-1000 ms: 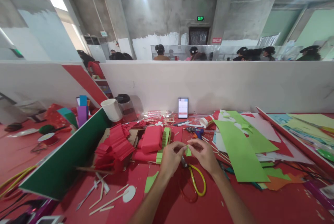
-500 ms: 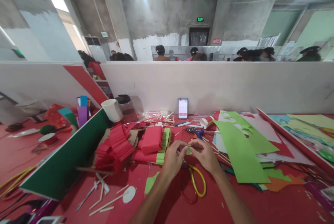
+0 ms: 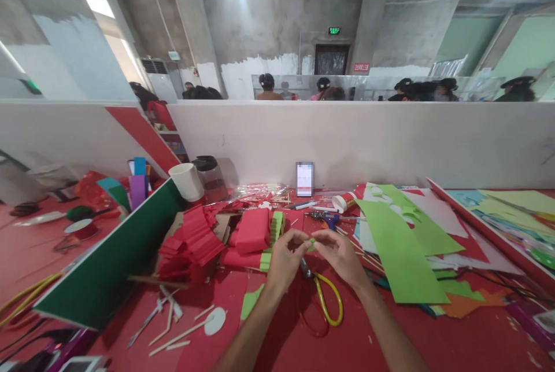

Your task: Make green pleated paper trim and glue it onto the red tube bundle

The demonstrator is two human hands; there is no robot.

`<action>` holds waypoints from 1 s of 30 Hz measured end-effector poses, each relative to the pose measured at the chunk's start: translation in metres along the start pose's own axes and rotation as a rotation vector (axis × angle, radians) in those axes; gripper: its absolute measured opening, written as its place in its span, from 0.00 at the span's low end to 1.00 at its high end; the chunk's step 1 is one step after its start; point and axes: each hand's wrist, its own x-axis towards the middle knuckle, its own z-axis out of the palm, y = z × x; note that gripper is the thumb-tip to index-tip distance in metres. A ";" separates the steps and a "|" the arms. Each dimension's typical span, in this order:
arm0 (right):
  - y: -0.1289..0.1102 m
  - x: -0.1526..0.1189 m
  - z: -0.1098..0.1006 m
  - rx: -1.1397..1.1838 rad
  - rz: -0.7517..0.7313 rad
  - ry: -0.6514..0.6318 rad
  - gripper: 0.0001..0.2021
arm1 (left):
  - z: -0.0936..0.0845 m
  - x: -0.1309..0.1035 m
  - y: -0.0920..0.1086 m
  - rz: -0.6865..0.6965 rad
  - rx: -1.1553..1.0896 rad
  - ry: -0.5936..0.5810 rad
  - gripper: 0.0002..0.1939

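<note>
Between the fingertips of both hands is a small green piece [image 3: 311,242], probably paper. My left hand [image 3: 287,253] pinches it from the left, its fingers curled. From the right, my right hand [image 3: 337,251] grips the same piece between thumb and fingers. Just below the hands, scissors [image 3: 330,299] with one yellow and one red handle lie on the red table [image 3: 359,346]. Left of my left hand are a red crepe paper bundle [image 3: 252,230] and a green notched strip [image 3: 276,228]. A blue glue gun [image 3: 330,220] lies beyond my right hand.
Green sheets [image 3: 392,250] spread over other papers at the right. A green board [image 3: 113,256] leans at the left, near a white cup [image 3: 186,182]. A phone [image 3: 304,179] stands against the white partition [image 3: 368,140]. Thin sticks [image 3: 176,340] lie front left; people sit beyond the partition.
The fingers have shifted slightly around the green piece, which now shows less below them. More of the scissors' metal part is visible between my hands.
</note>
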 end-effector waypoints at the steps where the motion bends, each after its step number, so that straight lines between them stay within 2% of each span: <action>1: 0.000 0.000 0.000 -0.009 0.004 0.002 0.10 | 0.000 0.000 0.001 0.002 0.003 -0.002 0.09; 9: -0.002 0.000 -0.002 -0.105 -0.019 0.054 0.09 | -0.001 -0.002 0.011 -0.004 0.038 -0.069 0.13; 14: -0.001 0.000 -0.001 -0.103 -0.019 0.059 0.09 | -0.002 -0.002 0.008 -0.004 0.053 -0.071 0.13; 20: 0.002 0.000 0.002 -0.087 0.014 0.064 0.09 | -0.002 -0.003 0.006 0.067 0.173 -0.054 0.10; 26: 0.000 -0.001 0.006 -0.096 0.016 0.029 0.09 | -0.002 -0.005 0.006 0.148 0.303 -0.044 0.09; 30: -0.004 -0.002 0.006 -0.107 0.002 -0.029 0.10 | -0.004 -0.005 0.006 0.154 0.324 -0.045 0.09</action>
